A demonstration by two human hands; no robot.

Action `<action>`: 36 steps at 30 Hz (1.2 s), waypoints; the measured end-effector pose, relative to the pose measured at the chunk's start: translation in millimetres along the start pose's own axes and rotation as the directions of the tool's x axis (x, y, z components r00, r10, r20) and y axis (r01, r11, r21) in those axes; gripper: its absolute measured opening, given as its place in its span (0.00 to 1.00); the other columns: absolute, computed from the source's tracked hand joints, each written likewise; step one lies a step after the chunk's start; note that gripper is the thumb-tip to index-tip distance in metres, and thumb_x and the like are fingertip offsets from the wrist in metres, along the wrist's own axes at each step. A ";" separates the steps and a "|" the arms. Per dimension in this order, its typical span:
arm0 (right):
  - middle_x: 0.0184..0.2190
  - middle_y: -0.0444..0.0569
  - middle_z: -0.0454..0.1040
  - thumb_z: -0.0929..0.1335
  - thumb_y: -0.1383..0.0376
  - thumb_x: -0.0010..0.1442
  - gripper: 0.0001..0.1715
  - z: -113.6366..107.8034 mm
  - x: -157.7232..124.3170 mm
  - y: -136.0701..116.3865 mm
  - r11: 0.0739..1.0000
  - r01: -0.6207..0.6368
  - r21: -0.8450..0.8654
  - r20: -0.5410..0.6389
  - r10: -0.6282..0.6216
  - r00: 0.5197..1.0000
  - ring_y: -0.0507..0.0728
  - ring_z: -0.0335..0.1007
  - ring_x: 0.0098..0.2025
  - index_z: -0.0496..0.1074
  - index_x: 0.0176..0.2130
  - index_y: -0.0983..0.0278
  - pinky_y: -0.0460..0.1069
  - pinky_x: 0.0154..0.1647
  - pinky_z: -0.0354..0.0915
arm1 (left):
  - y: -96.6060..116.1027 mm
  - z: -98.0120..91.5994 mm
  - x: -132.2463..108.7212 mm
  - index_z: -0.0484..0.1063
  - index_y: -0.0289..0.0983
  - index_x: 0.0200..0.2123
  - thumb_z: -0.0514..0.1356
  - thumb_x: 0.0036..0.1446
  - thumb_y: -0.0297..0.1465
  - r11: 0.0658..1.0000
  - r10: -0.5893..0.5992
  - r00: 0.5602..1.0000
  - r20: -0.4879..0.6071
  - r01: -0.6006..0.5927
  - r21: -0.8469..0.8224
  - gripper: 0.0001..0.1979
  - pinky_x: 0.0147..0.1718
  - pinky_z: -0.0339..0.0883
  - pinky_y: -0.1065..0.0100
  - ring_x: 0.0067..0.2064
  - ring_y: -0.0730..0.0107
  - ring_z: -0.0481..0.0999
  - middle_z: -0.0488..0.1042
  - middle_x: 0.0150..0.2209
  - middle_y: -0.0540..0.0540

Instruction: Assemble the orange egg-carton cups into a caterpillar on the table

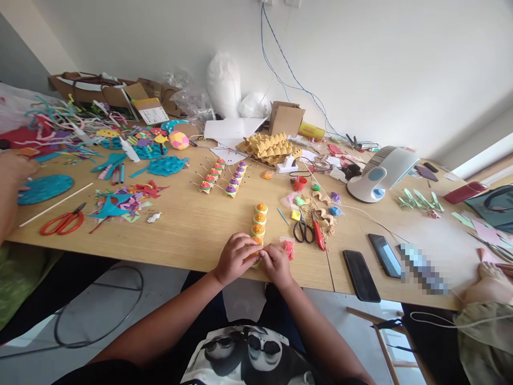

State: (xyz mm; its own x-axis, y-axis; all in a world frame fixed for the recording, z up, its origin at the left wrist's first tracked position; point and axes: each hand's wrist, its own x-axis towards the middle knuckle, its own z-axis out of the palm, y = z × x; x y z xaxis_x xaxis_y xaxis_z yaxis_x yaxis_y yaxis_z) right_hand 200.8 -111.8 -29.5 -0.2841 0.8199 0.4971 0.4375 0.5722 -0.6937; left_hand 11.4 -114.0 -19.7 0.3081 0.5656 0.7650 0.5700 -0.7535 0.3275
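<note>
At the far left a co-worker's forearm [8, 187] is resting on the wooden table [188, 230], near red-handled scissors [62, 222] and a heap of coloured paper scraps [124, 200]. Further in, two rows of small clay figures on toothpicks [222, 177] are lying in the middle of the table. A row of orange-topped clay pieces [259, 218] is running toward the near edge. The left hand [235, 256] and the right hand [276, 262] are curling in with fingertips meeting, both pinching the nearest orange clay piece [257, 241] at the row's near end, close to the table edge. Just right of them, black scissors [303, 230] and a red utility knife [318, 235] are lying side by side. Two dark phones [360, 275] are lying beyond, a white desk fan [380, 174] is sitting behind them, and another person's hand [487, 283] is resting at the far right.
</note>
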 end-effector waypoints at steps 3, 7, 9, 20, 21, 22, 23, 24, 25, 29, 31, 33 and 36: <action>0.26 0.49 0.74 0.63 0.57 0.71 0.19 0.5 -0.8 2.2 1.000 0.019 -0.022 0.017 -0.018 1.000 0.55 0.69 0.30 0.74 0.32 0.62 0.50 0.33 0.61 | -0.3 -0.1 -0.6 0.78 0.45 0.49 0.67 0.59 0.28 1.000 0.018 1.000 -0.019 -0.018 -0.008 0.15 0.53 0.70 0.57 0.50 0.61 0.72 0.79 0.42 0.47; 0.25 0.49 0.73 0.63 0.55 0.71 0.22 0.3 -1.6 2.5 1.000 0.030 -0.006 0.018 -0.030 0.999 0.55 0.68 0.29 0.73 0.29 0.62 0.50 0.31 0.60 | 0.2 -0.7 -0.7 0.80 0.44 0.46 0.67 0.59 0.27 0.999 0.020 1.000 -0.022 -0.021 -0.027 0.11 0.50 0.72 0.59 0.49 0.62 0.72 0.80 0.39 0.48; 0.25 0.49 0.73 0.63 0.54 0.71 0.23 -0.4 -1.5 1.5 0.999 0.030 0.017 0.023 -0.031 0.999 0.55 0.69 0.29 0.74 0.30 0.62 0.50 0.31 0.60 | -0.1 -1.0 -0.8 0.80 0.44 0.45 0.67 0.60 0.27 0.999 0.018 1.000 -0.018 -0.018 -0.045 0.11 0.49 0.72 0.59 0.49 0.62 0.73 0.80 0.39 0.47; 0.29 0.50 0.76 0.65 0.60 0.69 0.11 -4.5 0.3 -7.9 0.996 0.008 0.094 0.061 -0.014 0.998 0.57 0.71 0.32 0.76 0.42 0.62 0.51 0.34 0.64 | 1.3 -3.0 3.9 0.78 0.43 0.46 0.65 0.60 0.24 0.997 0.011 0.998 -0.068 -0.016 -0.080 0.13 0.49 0.72 0.58 0.46 0.64 0.75 0.80 0.38 0.48; 0.29 0.49 0.76 0.65 0.60 0.69 0.11 -4.1 0.5 -7.5 0.994 0.011 0.105 0.055 -0.017 0.998 0.56 0.71 0.32 0.76 0.42 0.61 0.51 0.34 0.64 | 1.5 -2.8 3.9 0.78 0.43 0.47 0.65 0.60 0.24 0.997 0.011 0.998 -0.066 -0.016 -0.076 0.13 0.48 0.72 0.58 0.45 0.64 0.75 0.80 0.38 0.48; 0.29 0.49 0.76 0.64 0.60 0.69 0.12 -3.8 0.6 -7.0 0.994 0.012 0.112 0.053 -0.018 0.998 0.57 0.71 0.32 0.76 0.42 0.61 0.51 0.34 0.64 | 1.5 -2.6 3.6 0.78 0.43 0.47 0.65 0.61 0.24 0.997 0.008 0.998 -0.066 -0.013 -0.072 0.13 0.48 0.72 0.58 0.45 0.64 0.75 0.80 0.38 0.47; 0.29 0.49 0.76 0.64 0.60 0.69 0.12 -3.5 0.6 -6.5 0.993 0.011 0.115 0.055 -0.018 0.998 0.57 0.71 0.32 0.76 0.42 0.61 0.51 0.34 0.64 | 1.4 -2.3 3.2 0.77 0.43 0.48 0.65 0.61 0.25 0.998 0.005 0.998 -0.067 -0.010 -0.069 0.13 0.48 0.73 0.58 0.45 0.64 0.75 0.80 0.38 0.47; 0.29 0.49 0.76 0.64 0.60 0.69 0.12 -3.3 0.6 -6.1 0.993 0.009 0.114 0.057 -0.016 0.998 0.57 0.71 0.32 0.76 0.42 0.61 0.51 0.34 0.64 | 1.2 -2.1 2.8 0.77 0.43 0.49 0.65 0.61 0.25 0.998 0.003 0.998 -0.066 -0.008 -0.069 0.13 0.48 0.73 0.58 0.46 0.64 0.75 0.80 0.38 0.47; 0.29 0.49 0.76 0.64 0.59 0.69 0.13 -3.2 0.6 -5.9 0.994 0.006 0.110 0.058 -0.012 0.998 0.57 0.71 0.32 0.77 0.42 0.61 0.51 0.34 0.64 | 1.0 -1.9 2.3 0.77 0.43 0.49 0.65 0.61 0.25 0.997 0.003 0.998 -0.064 -0.008 -0.071 0.14 0.48 0.73 0.59 0.46 0.63 0.75 0.80 0.38 0.47; 0.29 0.50 0.76 0.64 0.59 0.69 0.14 -3.6 0.4 -6.3 0.994 -0.006 0.110 0.062 -0.001 0.998 0.56 0.71 0.32 0.78 0.40 0.61 0.51 0.34 0.64 | 0.7 -2.4 1.6 0.78 0.43 0.47 0.65 0.61 0.25 0.995 0.007 0.998 -0.058 -0.012 -0.095 0.12 0.48 0.73 0.59 0.47 0.63 0.74 0.80 0.38 0.48; 0.30 0.50 0.76 0.65 0.59 0.69 0.13 -3.9 0.3 -6.8 0.993 -0.008 0.120 0.065 0.000 0.998 0.56 0.71 0.32 0.78 0.41 0.61 0.51 0.34 0.65 | 0.7 -3.0 1.8 0.79 0.44 0.47 0.65 0.61 0.25 0.995 0.000 0.998 -0.062 -0.006 -0.104 0.12 0.47 0.73 0.59 0.47 0.63 0.74 0.80 0.38 0.48; 0.30 0.50 0.77 0.66 0.59 0.68 0.12 -4.0 0.3 -7.1 0.992 -0.013 0.126 0.061 0.006 0.998 0.56 0.71 0.33 0.77 0.42 0.62 0.51 0.35 0.65 | 0.6 -3.5 2.1 0.79 0.44 0.47 0.64 0.62 0.26 0.994 -0.005 0.998 -0.058 -0.001 -0.110 0.12 0.47 0.73 0.59 0.47 0.64 0.74 0.80 0.37 0.48; 0.29 0.49 0.77 0.66 0.58 0.68 0.12 -3.8 0.7 -7.1 0.991 -0.024 0.132 0.050 0.018 0.999 0.56 0.71 0.31 0.77 0.42 0.61 0.51 0.34 0.65 | 0.2 -3.5 1.9 0.80 0.45 0.47 0.64 0.63 0.27 0.995 -0.006 0.999 -0.050 0.001 -0.101 0.12 0.46 0.74 0.60 0.46 0.64 0.75 0.80 0.36 0.48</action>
State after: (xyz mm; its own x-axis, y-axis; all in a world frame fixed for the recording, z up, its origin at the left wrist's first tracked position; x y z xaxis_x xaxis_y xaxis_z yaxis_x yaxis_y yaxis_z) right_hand 200.7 -115.4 -22.3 -0.3184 0.8300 0.4580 0.3280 0.5498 -0.7682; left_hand 9.5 -114.3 -16.3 0.2663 0.5529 0.7895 0.4903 -0.7829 0.3829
